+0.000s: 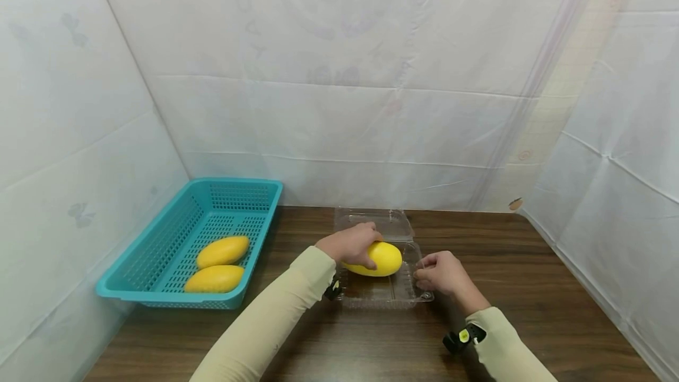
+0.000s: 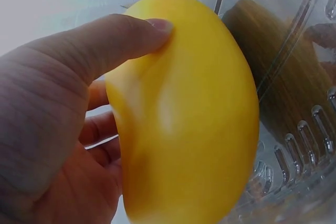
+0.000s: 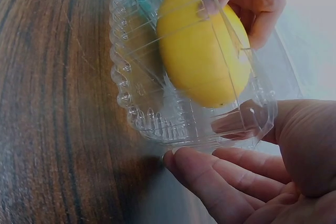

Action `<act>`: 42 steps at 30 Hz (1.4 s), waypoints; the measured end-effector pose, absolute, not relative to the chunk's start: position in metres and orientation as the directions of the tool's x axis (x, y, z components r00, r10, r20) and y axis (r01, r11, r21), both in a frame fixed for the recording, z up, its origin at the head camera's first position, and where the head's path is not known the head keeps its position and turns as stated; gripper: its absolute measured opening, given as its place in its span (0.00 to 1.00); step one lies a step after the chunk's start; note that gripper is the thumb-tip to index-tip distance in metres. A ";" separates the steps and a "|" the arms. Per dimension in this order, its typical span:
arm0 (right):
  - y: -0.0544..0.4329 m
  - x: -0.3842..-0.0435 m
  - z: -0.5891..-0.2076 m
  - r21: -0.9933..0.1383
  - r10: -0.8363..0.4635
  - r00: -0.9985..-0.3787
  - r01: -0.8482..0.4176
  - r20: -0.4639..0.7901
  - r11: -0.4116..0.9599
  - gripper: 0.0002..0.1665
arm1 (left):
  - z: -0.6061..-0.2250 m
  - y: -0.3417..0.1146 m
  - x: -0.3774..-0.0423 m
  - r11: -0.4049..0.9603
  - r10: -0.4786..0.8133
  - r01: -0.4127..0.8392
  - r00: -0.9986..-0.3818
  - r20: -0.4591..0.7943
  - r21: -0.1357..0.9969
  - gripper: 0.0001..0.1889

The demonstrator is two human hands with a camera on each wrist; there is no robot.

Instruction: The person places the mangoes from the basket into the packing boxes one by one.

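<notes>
My left hand (image 1: 352, 246) grips a yellow mango (image 1: 383, 259), its thumb (image 2: 152, 30) across the upper side and the other fingers around the far side. The mango is over the base of a clear plastic clamshell container (image 1: 371, 293), whose lid (image 1: 371, 223) is folded back toward the wall. Beside the container's right side, my right hand (image 1: 442, 274) pinches the side wall. In the right wrist view, the thumb shows through the plastic and the fingertips (image 3: 181, 158) lie against the outside, low by the table.
At the left, a teal plastic basket (image 1: 265, 234) holds two more yellow mangoes (image 1: 223, 251). Both it and the container stand on a dark wood-grain table (image 1: 509, 276). White sheeting (image 1: 339, 122) hangs behind and along both sides.
</notes>
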State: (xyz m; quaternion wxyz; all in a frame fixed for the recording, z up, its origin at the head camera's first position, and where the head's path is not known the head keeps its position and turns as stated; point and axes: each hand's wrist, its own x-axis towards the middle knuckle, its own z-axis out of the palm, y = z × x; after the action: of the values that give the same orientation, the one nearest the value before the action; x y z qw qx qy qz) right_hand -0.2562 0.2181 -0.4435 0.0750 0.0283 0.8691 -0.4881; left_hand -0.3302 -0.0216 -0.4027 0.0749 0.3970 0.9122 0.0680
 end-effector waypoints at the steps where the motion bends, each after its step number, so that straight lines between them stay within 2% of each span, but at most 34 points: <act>1: 0.218 -0.256 -0.444 -0.844 -0.030 -0.987 0.118 -0.156 0.524 0.19 | -0.402 -0.022 -0.330 0.678 0.733 0.713 -0.675 -0.085 0.180 0.30; 13: 0.219 -0.258 -0.446 -0.838 -0.028 -0.989 0.108 -0.145 0.535 0.16 | -0.398 -0.020 -0.329 0.722 0.691 0.675 -0.713 -0.117 0.153 0.31; 28: 0.218 -0.258 -0.445 -0.831 -0.025 -0.989 0.107 -0.144 0.545 0.14 | -0.400 -0.020 -0.328 0.712 0.702 0.696 -0.707 -0.085 0.092 0.30; 42: 0.217 -0.260 -0.444 -0.821 -0.031 -0.991 0.091 -0.132 0.563 0.14 | -0.399 -0.023 -0.327 0.729 0.684 0.675 -0.725 -0.085 0.111 0.31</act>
State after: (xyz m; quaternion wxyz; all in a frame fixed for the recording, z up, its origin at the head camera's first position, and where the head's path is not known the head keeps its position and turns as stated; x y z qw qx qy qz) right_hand -0.2603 0.2166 -0.4442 0.0656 0.0170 0.8816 -0.4670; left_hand -0.3270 -0.0226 -0.3987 0.0599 0.3661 0.9280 0.0363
